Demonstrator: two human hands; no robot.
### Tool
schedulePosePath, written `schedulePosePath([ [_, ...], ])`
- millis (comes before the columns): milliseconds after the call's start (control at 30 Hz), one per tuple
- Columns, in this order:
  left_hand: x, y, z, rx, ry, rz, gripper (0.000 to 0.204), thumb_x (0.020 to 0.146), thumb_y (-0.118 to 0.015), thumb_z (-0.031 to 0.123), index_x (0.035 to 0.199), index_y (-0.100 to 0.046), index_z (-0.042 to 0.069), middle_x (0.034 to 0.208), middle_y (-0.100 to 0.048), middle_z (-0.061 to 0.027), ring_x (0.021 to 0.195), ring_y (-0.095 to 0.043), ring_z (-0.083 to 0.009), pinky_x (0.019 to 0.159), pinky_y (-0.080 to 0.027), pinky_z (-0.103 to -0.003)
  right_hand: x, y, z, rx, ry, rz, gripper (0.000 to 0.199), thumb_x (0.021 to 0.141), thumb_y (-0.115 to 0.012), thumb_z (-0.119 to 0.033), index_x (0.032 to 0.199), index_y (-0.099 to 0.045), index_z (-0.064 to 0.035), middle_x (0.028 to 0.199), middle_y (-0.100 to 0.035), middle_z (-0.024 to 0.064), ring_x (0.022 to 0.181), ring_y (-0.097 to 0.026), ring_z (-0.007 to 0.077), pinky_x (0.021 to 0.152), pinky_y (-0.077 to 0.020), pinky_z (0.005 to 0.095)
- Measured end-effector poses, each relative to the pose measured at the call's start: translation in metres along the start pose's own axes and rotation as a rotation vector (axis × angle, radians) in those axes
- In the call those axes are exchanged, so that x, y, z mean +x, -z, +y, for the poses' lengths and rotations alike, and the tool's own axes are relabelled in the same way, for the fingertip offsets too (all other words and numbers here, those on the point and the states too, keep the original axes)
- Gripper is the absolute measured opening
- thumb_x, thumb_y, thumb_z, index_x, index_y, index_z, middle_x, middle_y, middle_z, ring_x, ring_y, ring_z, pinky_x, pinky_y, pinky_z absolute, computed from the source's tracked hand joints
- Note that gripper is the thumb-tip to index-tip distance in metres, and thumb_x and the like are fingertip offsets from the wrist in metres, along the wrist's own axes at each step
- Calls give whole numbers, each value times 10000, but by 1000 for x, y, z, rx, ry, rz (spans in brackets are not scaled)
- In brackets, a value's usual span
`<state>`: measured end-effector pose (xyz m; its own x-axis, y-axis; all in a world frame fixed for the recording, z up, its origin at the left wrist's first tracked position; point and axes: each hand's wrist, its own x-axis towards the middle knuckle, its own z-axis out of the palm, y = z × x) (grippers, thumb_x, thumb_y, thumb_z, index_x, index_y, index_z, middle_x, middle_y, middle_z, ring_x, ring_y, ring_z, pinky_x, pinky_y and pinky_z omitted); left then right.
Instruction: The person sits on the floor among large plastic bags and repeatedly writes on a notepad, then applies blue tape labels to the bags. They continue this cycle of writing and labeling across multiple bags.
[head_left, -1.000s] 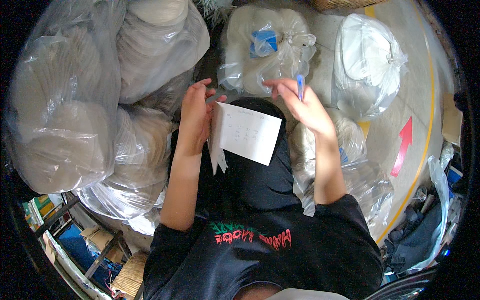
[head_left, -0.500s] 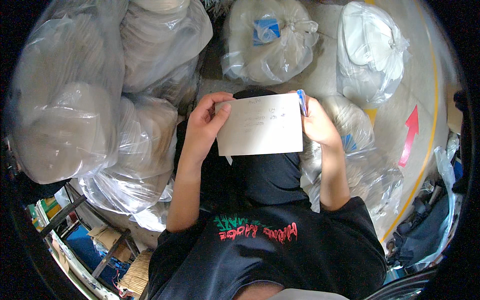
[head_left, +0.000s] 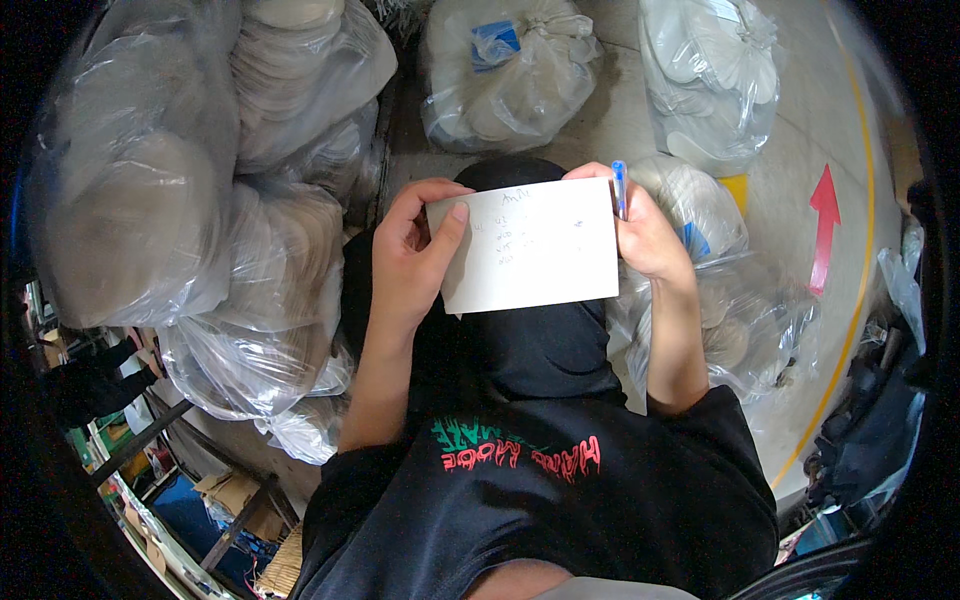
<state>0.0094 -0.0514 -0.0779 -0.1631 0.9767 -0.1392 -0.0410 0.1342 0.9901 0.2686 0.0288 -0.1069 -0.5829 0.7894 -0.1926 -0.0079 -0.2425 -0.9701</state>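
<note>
White paper [head_left: 535, 245] bearing handwriting, held above black trousers [head_left: 550, 350]; clear plastic bags [head_left: 510, 85] on floor beyond. Left hand [head_left: 418, 245] pinches left edge, thumb on face. Right hand [head_left: 650, 235] grips blue pen [head_left: 619, 190], rests at right edge, some fingers hidden behind. Step in hand seems reading; writing would call for steady sheet, pen brought onto page.

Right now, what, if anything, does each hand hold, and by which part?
Left hand: the paper, near its upper left corner, thumb in front. Right hand: the pen, by its lower part, beside the paper's right edge.
</note>
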Motion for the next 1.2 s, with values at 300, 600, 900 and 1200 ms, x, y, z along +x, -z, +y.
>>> schedulePosePath([
  [300, -21, -2, 26, 5, 37, -6, 164, 1005, -679, 99, 1144, -674, 11, 996, -686, -21, 891, -632, -91, 797, -498, -245, -31, -24, -21, -18, 43, 70, 151, 998, -616, -68, 1144, -603, -34, 998, -635, 2, 952, -608, 102, 862, -511, 278],
  [600, -40, 12, 34, 17, -70, -83, 140, 986, -681, 65, 1106, -688, -6, 1109, -638, -46, 992, -607, -109, 873, -468, -262, -49, -41, -18, 10, 1, 64, 218, 988, -617, -96, 1193, -589, -28, 1034, -645, 20, 967, -624, 104, 862, -518, 283],
  [900, -55, 29, 37, 2, -128, -107, 144, 987, -673, 57, 1118, -681, -1, 1095, -646, -39, 986, -610, -106, 872, -468, -257, -58, -60, -24, -55, 34, 37, 233, 996, -616, -104, 1213, -590, -25, 1072, -646, 21, 1000, -621, 102, 883, -515, 284],
  [1200, -62, 60, 22, -588, -76, -311, 130, 1009, -681, 150, 1059, -644, 36, 1238, -606, -112, 1066, -631, -169, 919, -505, -282, -65, -84, -40, -39, 2, -22, 188, 1063, -562, -115, 1213, -586, -3, 1037, -646, 15, 984, -597, 86, 881, -488, 260],
])
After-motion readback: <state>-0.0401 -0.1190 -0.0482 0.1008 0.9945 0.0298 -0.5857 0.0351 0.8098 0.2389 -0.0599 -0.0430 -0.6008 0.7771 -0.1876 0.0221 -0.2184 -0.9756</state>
